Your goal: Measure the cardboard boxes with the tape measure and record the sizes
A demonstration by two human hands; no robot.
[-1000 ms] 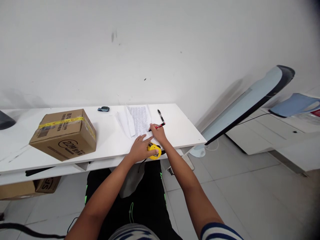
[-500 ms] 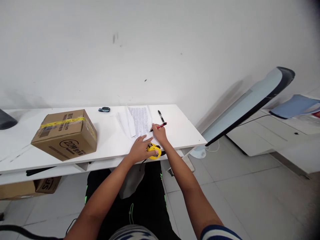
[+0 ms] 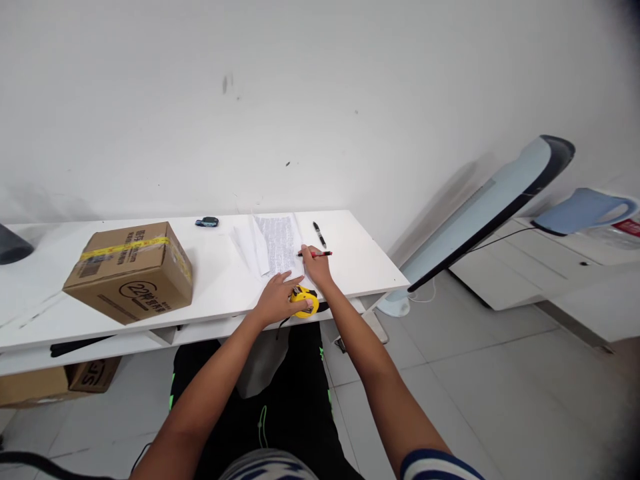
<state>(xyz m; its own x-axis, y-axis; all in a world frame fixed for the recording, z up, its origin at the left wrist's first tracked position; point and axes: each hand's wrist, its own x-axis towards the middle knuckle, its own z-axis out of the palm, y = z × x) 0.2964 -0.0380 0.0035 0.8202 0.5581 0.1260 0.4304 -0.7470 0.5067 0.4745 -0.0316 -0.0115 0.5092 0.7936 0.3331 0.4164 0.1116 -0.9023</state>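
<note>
A yellow tape measure (image 3: 306,305) is gripped in my left hand (image 3: 276,298) at the table's front edge, the thumb lying across it. Some fingers of that hand reach onto the lower part of the paper. In my right hand (image 3: 317,268) is a red and black pen (image 3: 320,253), held nearly level over the right side of the paper. The notebook page (image 3: 277,241) is covered with dense handwriting, and loose white sheets fan out on its left. A second, black pen (image 3: 319,235) lies just beyond my right hand.
A taped cardboard box (image 3: 131,270) stands on the white table (image 3: 363,257), left of the paper. Near the wall lies a small dark object (image 3: 207,221). A large pale panel with a black edge (image 3: 480,220) leans at the right. Another cardboard box (image 3: 60,383) sits below the table.
The red and black pen has turned from slanting to nearly level in my right hand. My left hand still holds the tape measure. The view has shifted slightly.
</note>
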